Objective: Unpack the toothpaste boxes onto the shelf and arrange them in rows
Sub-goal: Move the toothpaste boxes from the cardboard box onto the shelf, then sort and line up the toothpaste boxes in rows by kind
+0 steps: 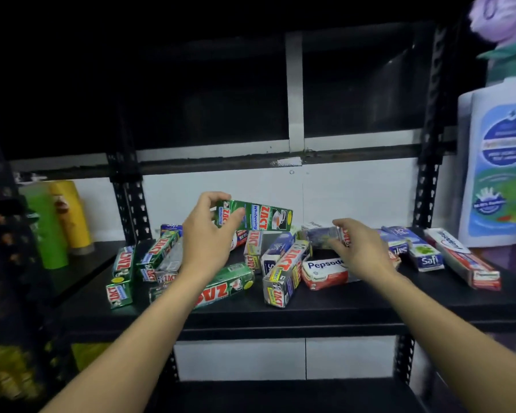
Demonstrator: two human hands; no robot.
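Several toothpaste boxes lie jumbled on the black shelf [325, 302]. My left hand [209, 234] grips one end of a green Zact box [259, 217] and holds it above the pile, lying level. My right hand [359, 248] holds a blurred silvery box [322, 235] just over a white and red Pepsodent box [325, 271]. More green Zact boxes [122, 274] lie at the left. A silver Zact box [285, 275] stands tilted in the middle. Blue and white Safi boxes [423, 254] and a long red and white box [462, 259] lie at the right.
A green bottle [46, 231] and a yellow bottle [70, 216] stand on the neighbouring shelf to the left. A large white bottle with a blue label [498, 168] stands at the right. Black perforated uprights [428, 192] frame the shelf; a white wall lies behind.
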